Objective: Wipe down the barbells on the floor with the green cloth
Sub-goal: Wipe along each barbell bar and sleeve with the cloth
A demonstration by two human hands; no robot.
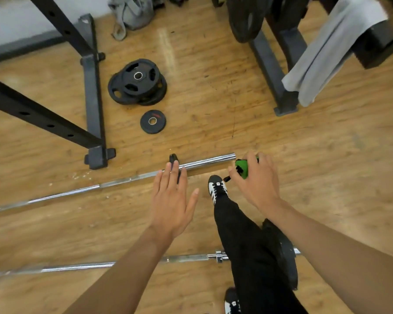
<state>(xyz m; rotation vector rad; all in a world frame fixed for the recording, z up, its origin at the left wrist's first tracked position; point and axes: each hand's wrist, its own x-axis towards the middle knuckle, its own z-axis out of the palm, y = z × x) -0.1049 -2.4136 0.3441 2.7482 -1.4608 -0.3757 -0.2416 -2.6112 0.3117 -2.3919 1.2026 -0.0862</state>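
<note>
1. Stands astride the near barbell [77,267] in black trousers [241,234], with one black-and-white shoe [217,188] planted beyond it, close to the far barbell [204,163].
2. Holds the left hand [171,200] out flat, fingers straight and slightly spread, fingertips over the far barbell beside a black collar [174,158]; cannot tell whether they touch the bar.
3. Grips the green cloth [242,167] bunched in the right hand [256,180], fingers curled over it, just right of the far barbell's right end and near the shoe.
4. Looks down on both barbells lying on the wooden floor [327,177], running left to right and well apart.
5. Shows, farther off on the left, a black rack frame [93,98], and to its right a stack of weight plates [137,82] with a small plate [153,121] lying just nearer.
6. Takes in, far right, a grey towel [327,51] draped over dark equipment, and a grey bag [132,12] at the far edge.
</note>
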